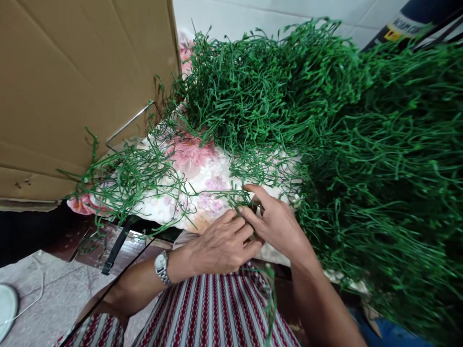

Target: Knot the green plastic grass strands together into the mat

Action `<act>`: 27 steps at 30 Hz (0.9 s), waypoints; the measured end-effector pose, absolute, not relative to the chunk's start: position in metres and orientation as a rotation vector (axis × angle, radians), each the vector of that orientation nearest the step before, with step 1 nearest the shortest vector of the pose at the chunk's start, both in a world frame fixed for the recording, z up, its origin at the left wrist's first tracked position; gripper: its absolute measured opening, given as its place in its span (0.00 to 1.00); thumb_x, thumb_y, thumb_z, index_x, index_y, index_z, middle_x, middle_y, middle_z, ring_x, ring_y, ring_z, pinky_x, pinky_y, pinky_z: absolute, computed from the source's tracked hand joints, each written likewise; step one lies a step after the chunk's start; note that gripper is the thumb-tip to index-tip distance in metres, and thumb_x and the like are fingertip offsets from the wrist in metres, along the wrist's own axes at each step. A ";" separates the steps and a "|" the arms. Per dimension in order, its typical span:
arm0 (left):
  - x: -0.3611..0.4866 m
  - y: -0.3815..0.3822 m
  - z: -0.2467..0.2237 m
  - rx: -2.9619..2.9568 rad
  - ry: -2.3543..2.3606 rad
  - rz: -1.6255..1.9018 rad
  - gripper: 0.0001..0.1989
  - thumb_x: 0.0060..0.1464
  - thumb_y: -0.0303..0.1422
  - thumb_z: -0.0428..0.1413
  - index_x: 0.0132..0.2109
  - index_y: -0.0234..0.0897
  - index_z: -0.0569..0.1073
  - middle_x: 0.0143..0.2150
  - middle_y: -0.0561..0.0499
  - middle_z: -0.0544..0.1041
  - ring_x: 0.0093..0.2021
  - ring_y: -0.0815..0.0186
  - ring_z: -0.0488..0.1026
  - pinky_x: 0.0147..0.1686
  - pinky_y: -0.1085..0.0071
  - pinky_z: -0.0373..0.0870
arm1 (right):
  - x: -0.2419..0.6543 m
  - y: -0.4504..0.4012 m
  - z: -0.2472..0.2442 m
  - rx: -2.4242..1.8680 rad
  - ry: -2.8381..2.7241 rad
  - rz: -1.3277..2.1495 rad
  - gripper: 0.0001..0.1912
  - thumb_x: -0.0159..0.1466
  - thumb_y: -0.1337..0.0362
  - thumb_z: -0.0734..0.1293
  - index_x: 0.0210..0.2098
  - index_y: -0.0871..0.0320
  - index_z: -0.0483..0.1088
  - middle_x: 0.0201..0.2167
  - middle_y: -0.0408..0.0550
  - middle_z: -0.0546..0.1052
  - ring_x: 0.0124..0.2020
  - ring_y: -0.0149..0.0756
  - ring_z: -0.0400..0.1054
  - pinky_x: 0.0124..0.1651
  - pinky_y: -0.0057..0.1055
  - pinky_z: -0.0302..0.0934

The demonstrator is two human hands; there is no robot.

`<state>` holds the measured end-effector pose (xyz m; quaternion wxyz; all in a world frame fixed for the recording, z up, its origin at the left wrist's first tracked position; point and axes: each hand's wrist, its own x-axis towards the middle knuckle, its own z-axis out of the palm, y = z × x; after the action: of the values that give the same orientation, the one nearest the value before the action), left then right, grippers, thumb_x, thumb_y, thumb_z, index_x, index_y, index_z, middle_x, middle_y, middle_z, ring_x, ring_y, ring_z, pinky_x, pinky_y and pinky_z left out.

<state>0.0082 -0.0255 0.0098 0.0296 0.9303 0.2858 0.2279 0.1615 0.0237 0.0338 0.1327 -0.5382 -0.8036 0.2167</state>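
A great heap of thin green stalks (398, 159) covers the far edge and right side of a flowered cloth (213, 168); a smaller loose tangle (130, 178) lies along the left edge, spilling over the near left corner. The work looks unfinished, though which pile is done and which is left cannot be told. At the near edge, the left hand (224, 241) has its fingers curled, their hold hidden; the right hand (273, 219) has thumb and forefinger parted around a few of these stalks, its other fingers hidden. A tall cardboard box (83, 72) walls off the left edge, loose stalks reaching up to it. A striped garment (210, 299) covers the lap. A dark container (427, 17) leans beyond the far right corner, a bent wire frame (130, 123) sits against the box, and a watch (161, 267) circles the left wrist.
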 end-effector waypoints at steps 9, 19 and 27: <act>-0.079 0.008 0.002 2.747 1.840 0.513 0.17 0.50 0.23 0.47 0.47 0.37 0.70 0.30 0.46 0.72 0.40 0.57 0.66 0.47 0.53 0.56 | 0.163 0.020 0.029 -1.502 -2.279 0.738 0.23 0.59 0.65 0.60 0.55 0.56 0.58 0.25 0.40 0.70 0.22 0.28 0.63 0.28 0.25 0.56; -0.163 0.006 0.014 2.416 2.244 0.466 0.13 0.49 0.25 0.47 0.35 0.48 0.71 0.31 0.50 0.64 0.45 0.54 0.57 0.53 0.42 0.40 | 0.181 0.024 0.026 -1.517 -2.185 0.467 0.18 0.59 0.64 0.61 0.49 0.59 0.65 0.31 0.48 0.75 0.24 0.31 0.66 0.30 0.28 0.60; -0.149 0.007 0.010 2.616 2.174 0.500 0.13 0.51 0.26 0.47 0.40 0.48 0.71 0.34 0.51 0.70 0.43 0.57 0.65 0.56 0.44 0.46 | 0.184 0.019 0.027 -1.476 -2.162 0.468 0.17 0.60 0.63 0.61 0.49 0.59 0.65 0.33 0.49 0.75 0.26 0.31 0.69 0.31 0.28 0.62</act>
<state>-0.1493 0.0072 0.0103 -0.1476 0.7527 0.6253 0.1437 0.1836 0.0190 0.0272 0.2386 -0.5391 -0.7895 0.1708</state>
